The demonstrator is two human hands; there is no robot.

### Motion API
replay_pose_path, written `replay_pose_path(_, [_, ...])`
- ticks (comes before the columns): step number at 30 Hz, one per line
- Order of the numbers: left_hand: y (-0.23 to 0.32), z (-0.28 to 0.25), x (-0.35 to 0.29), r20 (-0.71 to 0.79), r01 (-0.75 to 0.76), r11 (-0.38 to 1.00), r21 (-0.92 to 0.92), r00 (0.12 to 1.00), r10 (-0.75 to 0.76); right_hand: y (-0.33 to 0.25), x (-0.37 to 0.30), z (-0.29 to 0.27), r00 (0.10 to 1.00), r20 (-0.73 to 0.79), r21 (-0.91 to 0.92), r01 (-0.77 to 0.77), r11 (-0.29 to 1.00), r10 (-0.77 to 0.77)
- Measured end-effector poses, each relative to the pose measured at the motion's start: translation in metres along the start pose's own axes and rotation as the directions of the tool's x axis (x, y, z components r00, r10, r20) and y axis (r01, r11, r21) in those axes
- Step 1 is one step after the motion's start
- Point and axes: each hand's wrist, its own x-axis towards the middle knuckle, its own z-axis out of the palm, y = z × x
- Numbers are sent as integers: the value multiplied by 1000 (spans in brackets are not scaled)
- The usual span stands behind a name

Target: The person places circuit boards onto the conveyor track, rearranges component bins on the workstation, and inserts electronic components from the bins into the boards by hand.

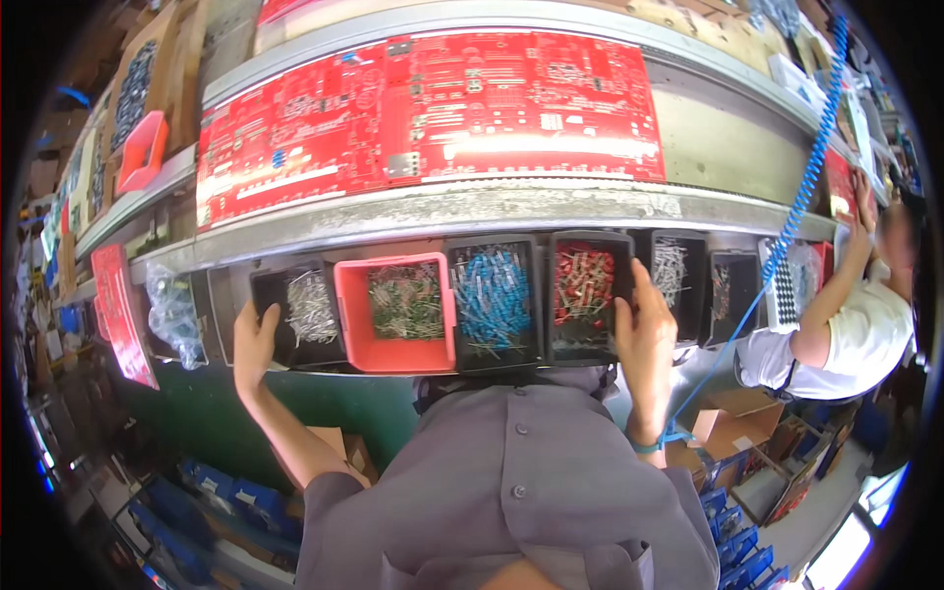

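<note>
A row of small parts bins stands in front of me. My left hand point(255, 344) is at the left wall of a black bin point(326, 356) of silvery leaded components point(311, 307), thumb over the rim and fingers outside. At the row's other side my right hand point(646, 329) straddles the right wall of another black bin point(582, 355), which holds red components point(584, 280). Between them are a pink-red bin point(396, 356) of greenish components point(404, 298) and a black bin point(498, 360) of blue components point(494, 295). The fingertips are partly hidden by the bin walls.
Large red circuit boards point(511, 108) lie on the line behind a metal rail point(472, 213). More black bins point(678, 285) continue rightward. A coiled blue cord point(801, 197) hangs at the right, near a co-worker in a white shirt point(870, 339). Cardboard boxes point(733, 428) are below right.
</note>
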Motion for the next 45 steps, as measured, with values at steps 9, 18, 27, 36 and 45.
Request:
replay_pose_path(9, [14,13,0,-41,-120,991,55,992,122,-16,13,-22,996,85,64,-3,998,-2])
replay_pose_path(18, [27,17,-9,-236,-114,993,22,965,116,-37,36,-26,909,292,82,286,955,-298])
replay_pose_path(27, [78,43,-19,62,-335,860,385,939,338,-57,86,-33,608,436,156,675,721,-664])
replay_pose_path(36, [78,48,-12,81,-348,785,512,930,359,-75,121,-23,426,425,181,825,536,-799])
replay_pose_path(45, [72,35,-24,-210,-185,890,416,933,292,-135,124,19,116,411,324,909,264,-904])
